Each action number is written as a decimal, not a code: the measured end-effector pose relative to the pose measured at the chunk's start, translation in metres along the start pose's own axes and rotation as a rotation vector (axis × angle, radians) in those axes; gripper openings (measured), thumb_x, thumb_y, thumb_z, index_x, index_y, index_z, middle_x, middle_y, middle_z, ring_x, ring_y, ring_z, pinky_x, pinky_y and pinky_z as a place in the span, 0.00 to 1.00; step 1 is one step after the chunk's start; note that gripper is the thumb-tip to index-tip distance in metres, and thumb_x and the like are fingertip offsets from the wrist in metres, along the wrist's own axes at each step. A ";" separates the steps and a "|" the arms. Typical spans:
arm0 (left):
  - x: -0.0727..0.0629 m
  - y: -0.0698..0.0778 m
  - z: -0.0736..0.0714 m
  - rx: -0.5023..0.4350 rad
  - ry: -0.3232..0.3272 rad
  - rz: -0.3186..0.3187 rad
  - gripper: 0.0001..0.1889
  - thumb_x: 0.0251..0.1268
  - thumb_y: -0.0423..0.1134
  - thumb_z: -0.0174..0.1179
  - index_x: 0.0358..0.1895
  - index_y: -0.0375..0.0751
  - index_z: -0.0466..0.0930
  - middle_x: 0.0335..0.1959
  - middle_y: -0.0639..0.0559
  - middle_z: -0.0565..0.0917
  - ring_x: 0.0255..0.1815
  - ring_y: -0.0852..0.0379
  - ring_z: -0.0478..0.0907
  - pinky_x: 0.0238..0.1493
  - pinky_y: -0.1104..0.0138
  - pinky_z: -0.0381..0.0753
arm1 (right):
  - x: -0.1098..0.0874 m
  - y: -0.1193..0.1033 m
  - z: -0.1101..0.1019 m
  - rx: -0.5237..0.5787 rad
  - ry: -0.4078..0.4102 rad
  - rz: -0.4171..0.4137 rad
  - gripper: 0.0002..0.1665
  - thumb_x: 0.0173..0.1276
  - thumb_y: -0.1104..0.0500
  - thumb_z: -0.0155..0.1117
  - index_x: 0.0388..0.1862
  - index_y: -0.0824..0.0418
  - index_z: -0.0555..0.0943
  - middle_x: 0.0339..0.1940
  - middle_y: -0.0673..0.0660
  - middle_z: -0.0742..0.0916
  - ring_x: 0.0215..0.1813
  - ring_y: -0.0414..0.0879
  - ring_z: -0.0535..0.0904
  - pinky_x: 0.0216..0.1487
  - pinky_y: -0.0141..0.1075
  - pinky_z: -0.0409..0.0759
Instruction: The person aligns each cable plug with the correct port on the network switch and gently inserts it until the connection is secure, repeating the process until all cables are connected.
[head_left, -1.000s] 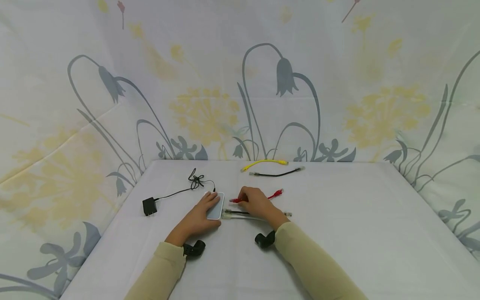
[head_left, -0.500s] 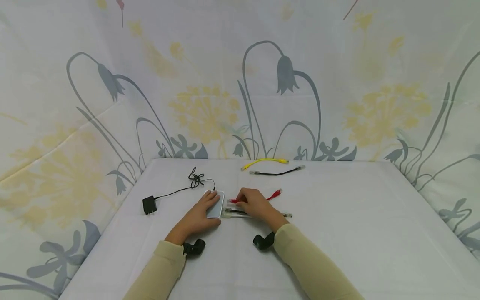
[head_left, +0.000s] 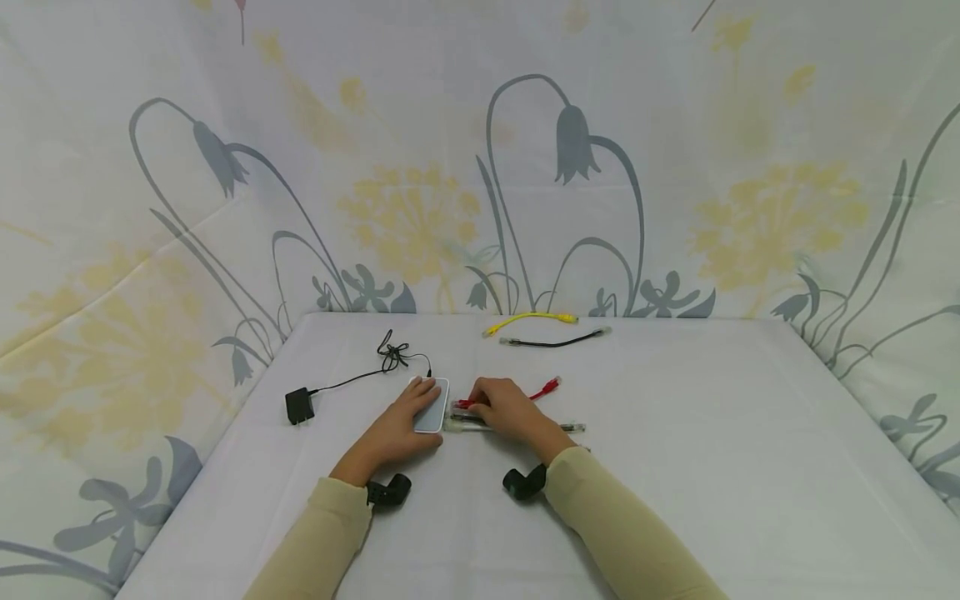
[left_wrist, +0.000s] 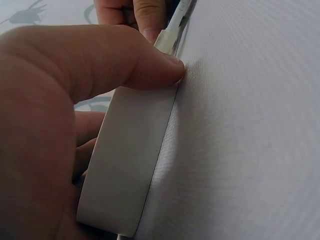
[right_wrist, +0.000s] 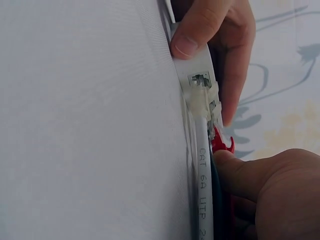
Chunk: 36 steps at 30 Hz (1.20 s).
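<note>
White box has the white cable plugged into one side.

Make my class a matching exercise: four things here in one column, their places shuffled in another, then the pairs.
Things
1. red cable
2. white box
3. black power adapter
4. yellow cable

Places
A. near the far edge of the table
B. held by the left hand
C. pinched by the right hand
D. left of both hands

Pairs: 1-C; 2-B; 3-D; 4-A
</note>
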<state>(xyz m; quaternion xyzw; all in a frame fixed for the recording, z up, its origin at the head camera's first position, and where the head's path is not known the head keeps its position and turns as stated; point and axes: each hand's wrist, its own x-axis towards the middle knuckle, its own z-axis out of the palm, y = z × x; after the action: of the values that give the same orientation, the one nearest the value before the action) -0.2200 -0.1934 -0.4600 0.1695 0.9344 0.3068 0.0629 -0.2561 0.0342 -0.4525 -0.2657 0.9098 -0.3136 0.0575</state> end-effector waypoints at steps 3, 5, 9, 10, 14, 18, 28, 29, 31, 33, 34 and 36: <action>0.000 0.000 0.000 0.002 -0.001 -0.005 0.43 0.54 0.45 0.66 0.75 0.48 0.59 0.79 0.54 0.53 0.81 0.49 0.39 0.73 0.44 0.55 | 0.001 -0.001 0.001 -0.009 -0.004 -0.004 0.05 0.69 0.57 0.62 0.41 0.57 0.80 0.36 0.50 0.85 0.38 0.39 0.78 0.44 0.36 0.78; 0.000 0.000 0.000 0.005 0.000 -0.008 0.43 0.53 0.45 0.66 0.75 0.49 0.59 0.79 0.54 0.53 0.81 0.49 0.39 0.73 0.44 0.55 | 0.001 -0.001 0.002 -0.015 -0.007 -0.008 0.06 0.69 0.57 0.62 0.41 0.57 0.80 0.35 0.50 0.85 0.37 0.39 0.78 0.44 0.36 0.78; 0.000 -0.001 0.001 0.004 0.004 -0.012 0.43 0.53 0.45 0.67 0.75 0.49 0.59 0.79 0.54 0.53 0.81 0.49 0.39 0.72 0.44 0.57 | 0.001 -0.003 0.002 -0.014 -0.014 -0.011 0.06 0.69 0.57 0.62 0.41 0.57 0.80 0.35 0.49 0.85 0.37 0.39 0.78 0.44 0.36 0.78; 0.000 0.000 0.001 0.006 0.004 -0.012 0.43 0.53 0.45 0.67 0.75 0.49 0.59 0.79 0.54 0.53 0.81 0.49 0.39 0.72 0.44 0.57 | 0.001 -0.003 0.002 -0.015 -0.013 -0.013 0.06 0.69 0.57 0.62 0.41 0.57 0.80 0.35 0.49 0.85 0.37 0.39 0.78 0.44 0.36 0.78; 0.000 0.000 0.001 0.009 0.006 -0.006 0.43 0.53 0.45 0.67 0.75 0.48 0.59 0.79 0.53 0.54 0.81 0.49 0.40 0.72 0.44 0.57 | 0.002 -0.005 0.003 -0.021 -0.010 -0.020 0.05 0.69 0.57 0.63 0.40 0.57 0.81 0.34 0.49 0.85 0.37 0.39 0.78 0.43 0.35 0.78; 0.000 0.001 0.001 0.006 0.006 -0.002 0.43 0.53 0.45 0.66 0.75 0.48 0.60 0.79 0.54 0.54 0.81 0.49 0.40 0.72 0.44 0.58 | 0.003 -0.006 0.004 -0.037 -0.007 -0.026 0.05 0.69 0.57 0.62 0.40 0.56 0.81 0.35 0.49 0.86 0.38 0.39 0.79 0.43 0.35 0.78; 0.000 0.001 0.000 0.014 0.004 -0.007 0.43 0.53 0.46 0.66 0.75 0.49 0.59 0.79 0.54 0.53 0.81 0.49 0.40 0.72 0.45 0.57 | 0.003 -0.009 0.003 -0.052 -0.011 -0.023 0.05 0.70 0.57 0.61 0.40 0.56 0.81 0.34 0.50 0.85 0.37 0.41 0.78 0.43 0.37 0.77; 0.000 0.001 0.000 0.016 0.004 -0.008 0.43 0.53 0.46 0.66 0.75 0.49 0.59 0.79 0.54 0.53 0.81 0.49 0.40 0.72 0.45 0.57 | 0.003 -0.009 0.003 -0.054 -0.015 -0.022 0.05 0.70 0.57 0.61 0.41 0.56 0.81 0.35 0.50 0.85 0.37 0.41 0.78 0.43 0.37 0.77; 0.000 0.001 0.000 0.018 0.009 -0.002 0.43 0.52 0.45 0.66 0.75 0.48 0.60 0.79 0.52 0.54 0.81 0.48 0.41 0.71 0.44 0.58 | 0.003 -0.010 0.003 -0.056 -0.022 -0.017 0.06 0.70 0.56 0.61 0.42 0.56 0.81 0.36 0.50 0.86 0.39 0.41 0.79 0.45 0.37 0.78; 0.000 0.001 0.000 0.015 0.009 -0.001 0.43 0.52 0.45 0.67 0.75 0.48 0.60 0.79 0.52 0.54 0.81 0.48 0.41 0.71 0.44 0.58 | 0.003 -0.010 0.003 -0.056 -0.029 -0.019 0.06 0.70 0.57 0.61 0.42 0.56 0.81 0.37 0.50 0.86 0.41 0.41 0.80 0.46 0.37 0.78; 0.000 0.002 0.000 0.014 0.011 0.003 0.43 0.52 0.44 0.67 0.75 0.47 0.60 0.79 0.52 0.54 0.81 0.47 0.41 0.71 0.44 0.59 | 0.003 -0.010 0.003 -0.054 -0.032 -0.019 0.06 0.70 0.57 0.60 0.43 0.56 0.81 0.37 0.50 0.86 0.41 0.41 0.81 0.47 0.37 0.78; 0.000 0.002 0.000 0.010 0.014 0.010 0.43 0.52 0.44 0.67 0.74 0.46 0.60 0.79 0.51 0.55 0.81 0.46 0.41 0.70 0.43 0.59 | 0.003 -0.010 0.002 -0.048 -0.039 -0.018 0.07 0.70 0.57 0.60 0.43 0.56 0.82 0.38 0.50 0.86 0.42 0.41 0.81 0.48 0.37 0.78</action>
<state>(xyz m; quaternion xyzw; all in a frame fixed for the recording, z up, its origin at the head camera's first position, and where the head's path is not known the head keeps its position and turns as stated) -0.2193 -0.1919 -0.4587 0.1723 0.9354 0.3038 0.0540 -0.2539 0.0245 -0.4479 -0.2813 0.9133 -0.2871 0.0659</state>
